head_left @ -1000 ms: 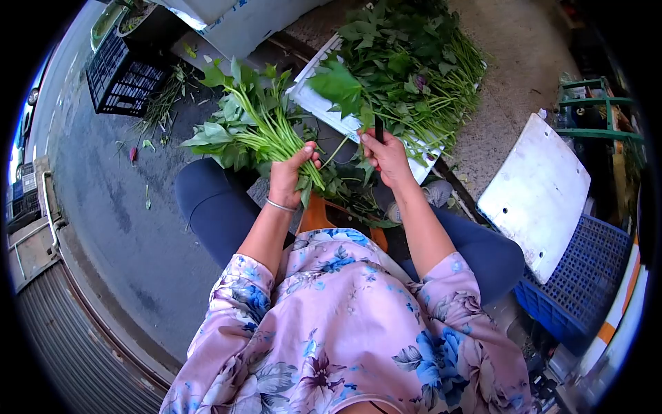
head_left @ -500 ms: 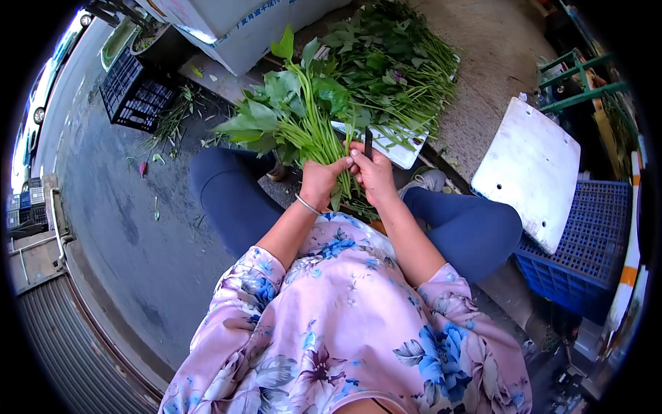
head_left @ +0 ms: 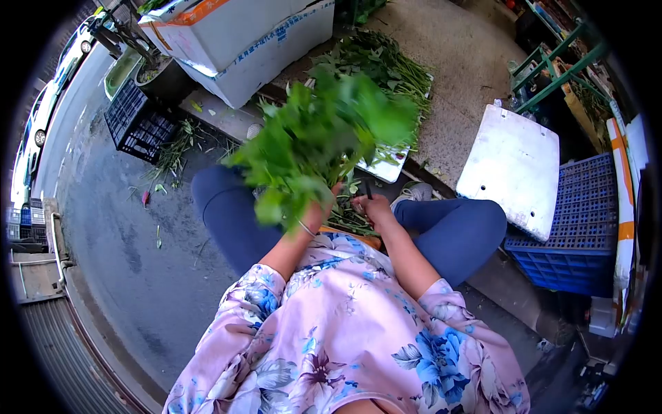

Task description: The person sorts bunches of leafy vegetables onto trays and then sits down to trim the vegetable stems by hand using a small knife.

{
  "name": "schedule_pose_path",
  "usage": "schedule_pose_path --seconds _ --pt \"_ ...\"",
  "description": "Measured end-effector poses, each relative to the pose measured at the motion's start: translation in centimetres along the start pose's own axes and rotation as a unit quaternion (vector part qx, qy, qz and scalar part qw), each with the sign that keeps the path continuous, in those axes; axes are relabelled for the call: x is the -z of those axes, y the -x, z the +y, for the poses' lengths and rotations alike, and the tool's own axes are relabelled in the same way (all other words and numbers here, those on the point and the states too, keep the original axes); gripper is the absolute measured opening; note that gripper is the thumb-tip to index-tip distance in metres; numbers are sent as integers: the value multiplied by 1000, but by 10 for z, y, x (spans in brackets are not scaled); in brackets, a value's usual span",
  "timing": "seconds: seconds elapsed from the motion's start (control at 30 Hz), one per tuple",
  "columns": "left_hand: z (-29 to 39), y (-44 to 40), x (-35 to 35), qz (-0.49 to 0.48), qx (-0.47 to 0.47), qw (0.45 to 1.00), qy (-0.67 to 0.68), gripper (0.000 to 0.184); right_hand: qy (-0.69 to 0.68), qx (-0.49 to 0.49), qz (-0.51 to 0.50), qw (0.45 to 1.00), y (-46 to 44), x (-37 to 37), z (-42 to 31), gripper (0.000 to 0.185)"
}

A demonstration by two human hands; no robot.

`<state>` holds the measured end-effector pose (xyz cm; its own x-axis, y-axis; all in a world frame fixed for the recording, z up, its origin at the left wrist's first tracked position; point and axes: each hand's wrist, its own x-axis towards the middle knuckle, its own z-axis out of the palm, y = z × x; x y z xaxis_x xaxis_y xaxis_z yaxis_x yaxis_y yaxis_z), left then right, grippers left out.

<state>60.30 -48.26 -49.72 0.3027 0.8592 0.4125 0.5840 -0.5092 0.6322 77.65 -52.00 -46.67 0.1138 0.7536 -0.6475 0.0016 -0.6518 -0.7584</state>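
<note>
A bunch of leafy greens (head_left: 310, 141), blurred by motion, spreads above my lap. My left hand (head_left: 316, 215) is closed round its stems, partly covered by leaves. Close beside it, my right hand (head_left: 374, 208) is wrapped round a small dark knife (head_left: 368, 189) that points away from me, apart from the bunch. Between my legs lie loose stems (head_left: 348, 219). Beyond the bunch is a larger pile of greens (head_left: 393, 65), resting partly on a white board (head_left: 387, 169).
White foam boxes (head_left: 252, 58) stand at the far side, a dark crate (head_left: 138, 124) to their left. A foam lid (head_left: 514, 169) leans on a blue crate (head_left: 572, 221) at right. Scraps lie on the pavement (head_left: 131, 228); green metal frame (head_left: 562, 79) behind.
The bunch has swung and tilted in my left hand, its leaves moving up and right. My right hand, with the knife, has come away from the stems, slightly lower. The view has shifted a little.
</note>
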Motion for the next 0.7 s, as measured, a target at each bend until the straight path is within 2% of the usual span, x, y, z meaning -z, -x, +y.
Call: schedule_pose_path --seconds 0.03,0.1,0.13,0.23,0.37,0.5,0.57,0.6,0.7 --pt "-2 3 4 -4 -1 1000 16 23 -76 -37 -1 996 -4 5 5 16" --pt "8 -1 14 -25 104 971 212 24 -233 -102 6 967 -4 16 12 15" --pt "12 0 21 -34 128 959 251 24 -302 -111 6 947 0 21 13 15" --pt "17 4 33 -55 161 939 299 25 -438 -96 -10 894 25 31 10 14" --pt "29 0 38 -78 183 913 355 26 -509 -49 -20 859 52 23 2 14" --pt "49 -16 34 -96 215 870 434 27 -511 6 7 860 61 -4 -20 14" --pt "54 -22 31 -107 247 837 476 27 -452 58 20 890 47 -13 -36 15" --pt "57 -24 29 -113 265 819 497 28 -321 165 -47 931 36 -12 -44 16" --pt "60 -24 25 -129 353 724 579 29 -184 78 16 980 13 -9 -69 14"
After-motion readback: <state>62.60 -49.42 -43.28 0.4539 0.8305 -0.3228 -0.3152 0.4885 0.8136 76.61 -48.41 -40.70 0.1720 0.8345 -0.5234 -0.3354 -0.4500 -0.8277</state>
